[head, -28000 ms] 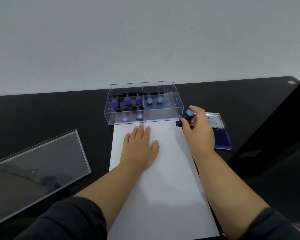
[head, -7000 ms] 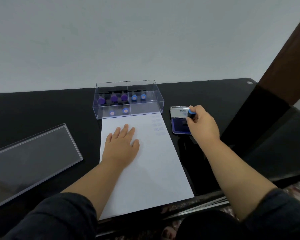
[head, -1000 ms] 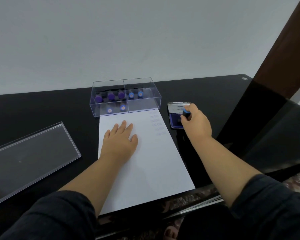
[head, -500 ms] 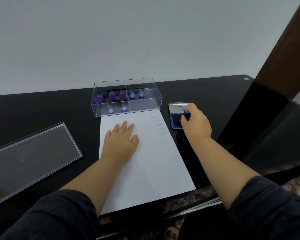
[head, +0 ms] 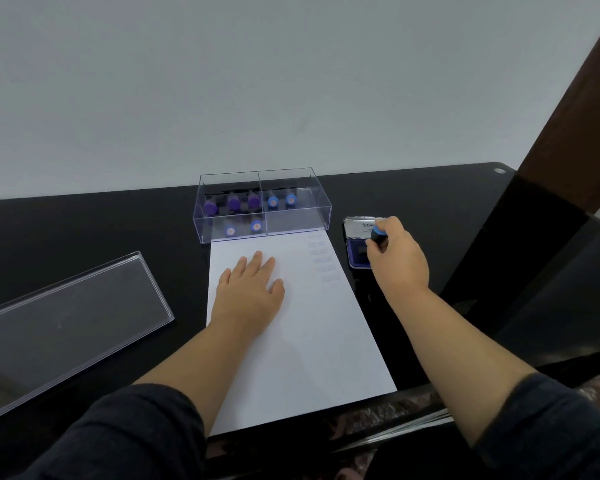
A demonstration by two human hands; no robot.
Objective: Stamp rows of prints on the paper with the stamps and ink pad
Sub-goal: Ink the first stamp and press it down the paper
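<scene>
Black tabletop (head: 84, 233): right hand (head: 397, 259) pinches a blue-capped stamp (head: 377, 234) down on the ink pad (head: 358, 252). Left hand (head: 248, 292) lies flat, fingers slightly spread, steadying the paper (head: 302, 341). Best press evenly, lift straight, then print below the faint column (head: 323, 259).

One white sheet of paper (head: 291, 341) lies on the black table (head: 84, 237); six faint blue prints (head: 323, 258) run down its right edge; one clear plastic box (head: 262, 202) holds seven stamps, three purple-topped (head: 233, 202) and four blue-topped (head: 272, 201); an eighth stamp (head: 377, 234) stands on one blue ink pad (head: 357, 254); one clear lid (head: 66, 320) lies apart.
</scene>
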